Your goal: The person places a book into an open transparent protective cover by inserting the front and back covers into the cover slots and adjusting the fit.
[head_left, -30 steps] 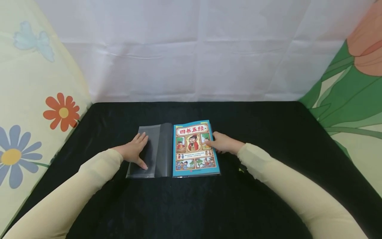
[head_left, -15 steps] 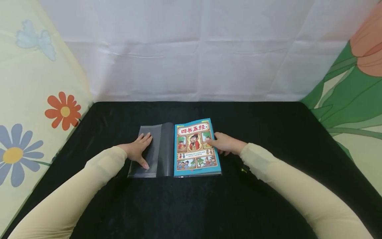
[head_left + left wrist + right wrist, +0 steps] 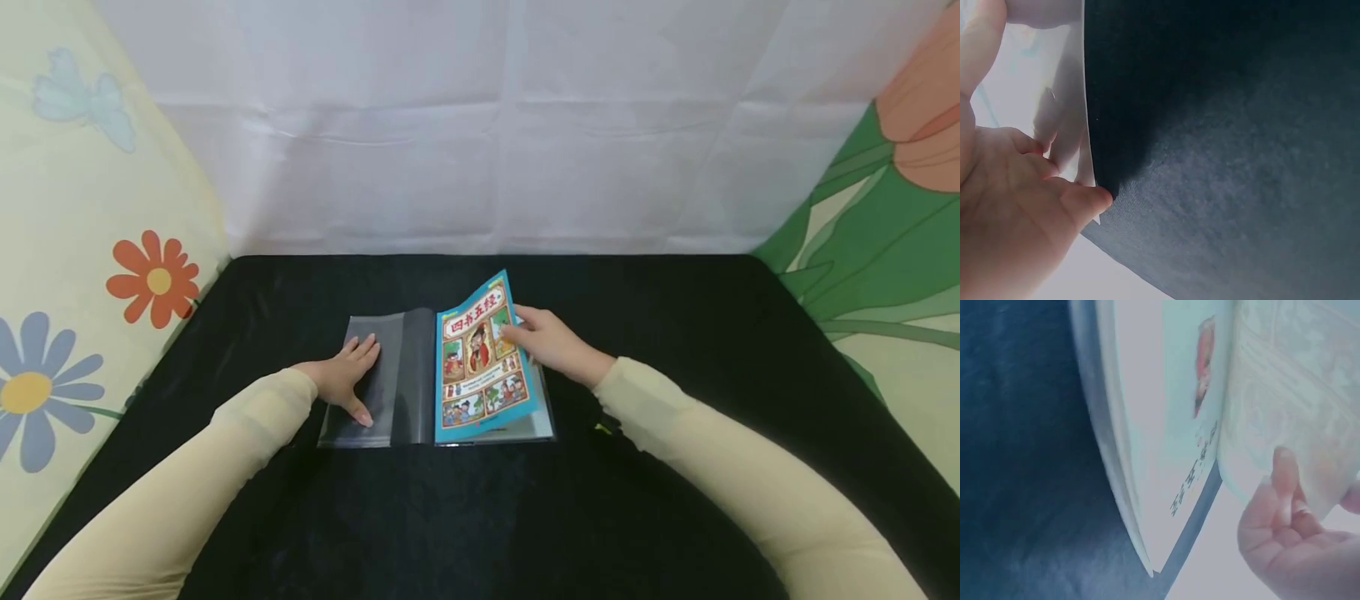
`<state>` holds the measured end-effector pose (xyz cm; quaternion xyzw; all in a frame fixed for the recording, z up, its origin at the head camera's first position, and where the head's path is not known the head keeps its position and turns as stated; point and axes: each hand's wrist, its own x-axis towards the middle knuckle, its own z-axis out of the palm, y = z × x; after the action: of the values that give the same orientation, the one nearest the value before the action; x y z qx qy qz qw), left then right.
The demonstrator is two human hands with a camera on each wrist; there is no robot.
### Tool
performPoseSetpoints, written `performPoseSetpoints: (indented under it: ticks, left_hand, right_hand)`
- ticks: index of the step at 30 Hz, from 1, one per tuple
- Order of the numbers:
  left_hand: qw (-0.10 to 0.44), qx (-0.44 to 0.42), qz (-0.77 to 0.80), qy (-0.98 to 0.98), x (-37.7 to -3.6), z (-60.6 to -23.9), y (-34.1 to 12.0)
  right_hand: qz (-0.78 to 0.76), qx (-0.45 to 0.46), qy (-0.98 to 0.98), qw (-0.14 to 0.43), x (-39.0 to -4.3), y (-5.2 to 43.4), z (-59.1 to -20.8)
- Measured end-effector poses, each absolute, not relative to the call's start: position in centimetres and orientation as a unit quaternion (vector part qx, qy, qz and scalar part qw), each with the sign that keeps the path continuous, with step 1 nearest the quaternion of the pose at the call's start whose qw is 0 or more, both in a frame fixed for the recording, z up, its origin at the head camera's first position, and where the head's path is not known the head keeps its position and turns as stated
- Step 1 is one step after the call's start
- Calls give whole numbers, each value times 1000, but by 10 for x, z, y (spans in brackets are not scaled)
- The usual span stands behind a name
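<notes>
A picture book with a blue-edged cover (image 3: 480, 358) lies in the middle of the black tabletop (image 3: 675, 333). My right hand (image 3: 540, 337) pinches the cover's right edge and holds it raised and tilted to the left. In the right wrist view the lifted cover (image 3: 1297, 394) stands above the pages (image 3: 1141, 444), with my fingers (image 3: 1285, 487) under it. A clear plastic sleeve (image 3: 390, 375) spreads out to the left of the book. My left hand (image 3: 347, 379) lies flat on the sleeve; its wrist view shows the thumb (image 3: 1085, 200) at the sleeve's edge (image 3: 1082, 112).
A white cloth backdrop (image 3: 487, 125) stands behind the table. A flowered cloth panel (image 3: 82, 250) rises at the left and a green leafy one (image 3: 885, 250) at the right. Both cream sleeves (image 3: 225, 467) reach in from the near edge.
My right hand has lifted the book's front cover from flat to tilted up and leftward. My left hand has stayed pressed on the plastic sleeve.
</notes>
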<state>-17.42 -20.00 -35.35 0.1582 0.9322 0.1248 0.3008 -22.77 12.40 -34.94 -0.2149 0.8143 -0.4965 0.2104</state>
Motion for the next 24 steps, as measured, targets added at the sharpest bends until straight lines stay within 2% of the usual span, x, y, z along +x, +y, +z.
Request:
performPoseSetpoints:
  ticks: [6, 13, 24]
  left_hand:
    - [307, 158, 125, 930, -173, -355, -201]
    - [312, 153, 108, 931, -173, -354, -199]
    - [315, 155, 101, 931, -178, -355, -198]
  right_hand:
    - [-527, -258, 787, 191, -227, 111, -348]
    - [-511, -307, 791, 136, -224, 92, -346]
    - [-451, -331, 818, 132, -221, 72, -350]
